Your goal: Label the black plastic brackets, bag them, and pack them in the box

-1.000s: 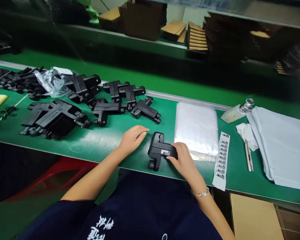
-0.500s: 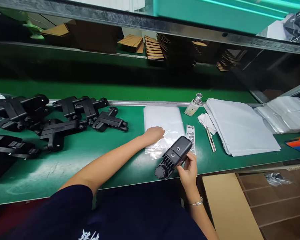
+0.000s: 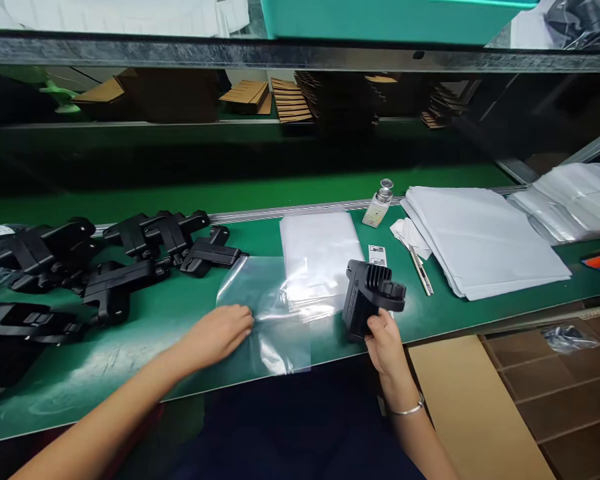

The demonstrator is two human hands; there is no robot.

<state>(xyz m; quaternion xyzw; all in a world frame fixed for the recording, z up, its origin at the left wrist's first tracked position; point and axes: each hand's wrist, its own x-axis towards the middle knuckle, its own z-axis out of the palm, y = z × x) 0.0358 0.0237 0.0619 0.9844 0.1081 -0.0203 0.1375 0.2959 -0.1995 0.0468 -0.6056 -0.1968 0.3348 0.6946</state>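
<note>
My left hand (image 3: pixel 227 333) is closed on the edge of a clear plastic bag (image 3: pixel 280 343), which lies partly over the green bench. The bag's right side overlaps a stack of clear plastic bags (image 3: pixel 320 250). My right hand (image 3: pixel 386 340) grips a black plastic holder (image 3: pixel 363 300) with a ribbed part and a knob, tilted up above the bench edge. Behind the holder, a strip of printed labels (image 3: pixel 377 255) is partly covered.
Several black plastic holders (image 3: pixel 123 283) lie at the left. A pump bottle (image 3: pixel 379 205), white tissue (image 3: pixel 411 237) and a utility knife (image 3: pixel 421 272) are right of the bags. Beyond lie white sheets (image 3: pixel 485 240). A metal shelf edge (image 3: pixel 300 55) crosses above; open cardboard boxes (image 3: pixel 475 407) stand below.
My left hand has drawn one clear bag left and toward me off the stack. My right hand has turned the black holder so its ribs and knob face up and right.
</note>
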